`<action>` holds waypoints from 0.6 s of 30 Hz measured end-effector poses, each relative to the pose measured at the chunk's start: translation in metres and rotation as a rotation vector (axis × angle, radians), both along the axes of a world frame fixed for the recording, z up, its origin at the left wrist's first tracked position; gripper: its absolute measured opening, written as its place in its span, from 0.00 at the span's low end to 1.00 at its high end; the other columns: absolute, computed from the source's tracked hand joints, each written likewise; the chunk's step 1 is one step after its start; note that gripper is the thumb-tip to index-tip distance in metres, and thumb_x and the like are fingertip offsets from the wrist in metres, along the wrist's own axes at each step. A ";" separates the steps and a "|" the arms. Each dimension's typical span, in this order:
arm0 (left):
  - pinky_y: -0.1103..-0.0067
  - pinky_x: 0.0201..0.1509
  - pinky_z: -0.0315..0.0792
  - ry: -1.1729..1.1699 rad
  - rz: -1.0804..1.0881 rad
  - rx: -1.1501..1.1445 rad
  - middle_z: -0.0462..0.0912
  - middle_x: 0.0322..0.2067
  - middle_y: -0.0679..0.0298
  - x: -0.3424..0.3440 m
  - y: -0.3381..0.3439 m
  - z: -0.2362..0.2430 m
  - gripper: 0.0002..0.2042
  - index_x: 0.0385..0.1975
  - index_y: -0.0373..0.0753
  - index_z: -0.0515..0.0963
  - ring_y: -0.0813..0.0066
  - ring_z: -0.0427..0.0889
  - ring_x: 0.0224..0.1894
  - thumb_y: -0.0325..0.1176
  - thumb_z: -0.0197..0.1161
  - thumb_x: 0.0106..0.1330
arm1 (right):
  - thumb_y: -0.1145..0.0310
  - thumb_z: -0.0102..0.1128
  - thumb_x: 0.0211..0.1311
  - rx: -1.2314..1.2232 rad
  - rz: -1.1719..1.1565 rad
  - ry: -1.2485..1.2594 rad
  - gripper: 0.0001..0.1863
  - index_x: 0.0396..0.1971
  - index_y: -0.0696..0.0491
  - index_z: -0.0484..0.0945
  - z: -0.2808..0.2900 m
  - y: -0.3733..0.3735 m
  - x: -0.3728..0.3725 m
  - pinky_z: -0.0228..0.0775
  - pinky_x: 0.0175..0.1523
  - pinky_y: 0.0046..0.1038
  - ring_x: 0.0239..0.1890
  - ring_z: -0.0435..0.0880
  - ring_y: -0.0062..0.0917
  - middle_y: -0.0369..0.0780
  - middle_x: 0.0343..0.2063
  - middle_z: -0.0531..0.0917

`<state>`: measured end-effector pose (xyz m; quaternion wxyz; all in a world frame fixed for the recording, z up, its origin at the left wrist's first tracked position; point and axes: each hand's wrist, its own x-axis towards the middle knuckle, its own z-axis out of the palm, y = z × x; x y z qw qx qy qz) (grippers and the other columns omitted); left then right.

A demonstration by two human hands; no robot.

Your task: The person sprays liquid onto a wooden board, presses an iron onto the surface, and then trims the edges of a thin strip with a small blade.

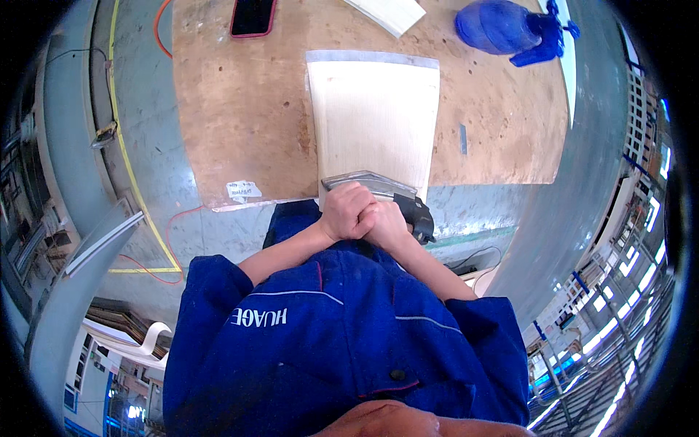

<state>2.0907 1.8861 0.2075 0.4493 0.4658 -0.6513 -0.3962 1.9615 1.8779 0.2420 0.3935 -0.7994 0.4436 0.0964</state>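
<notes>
A pale wooden panel (pixel 373 116) with a grey strip at its far edge lies lengthwise in front of me. Across its near part is a tool with a silver metal lever (pixel 371 182) and a black body (pixel 415 218). My left hand (pixel 344 211) is closed over this tool, its fingers bunched against my right hand. My right hand (pixel 384 224) is closed too, pressed beside and partly under the left one on the tool. The exact grip is partly hidden by the fingers.
The panel rests on a brown plywood board (pixel 240 124). A phone in a red case (pixel 251 16), a pale offcut (pixel 386 14) and a blue bottle-like object (pixel 495 29) lie at the back. An orange hose (pixel 162 36) runs left; a curved grey panel (pixel 80 269) stands there.
</notes>
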 end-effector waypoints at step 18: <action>0.70 0.24 0.66 -0.027 -0.078 -0.106 0.69 0.17 0.57 0.031 -0.093 -0.007 0.11 0.17 0.38 0.69 0.58 0.70 0.20 0.39 0.53 0.52 | 0.64 0.57 0.41 -0.041 -0.103 0.080 0.06 0.14 0.50 0.75 0.001 -0.083 0.033 0.71 0.25 0.36 0.22 0.80 0.35 0.42 0.18 0.79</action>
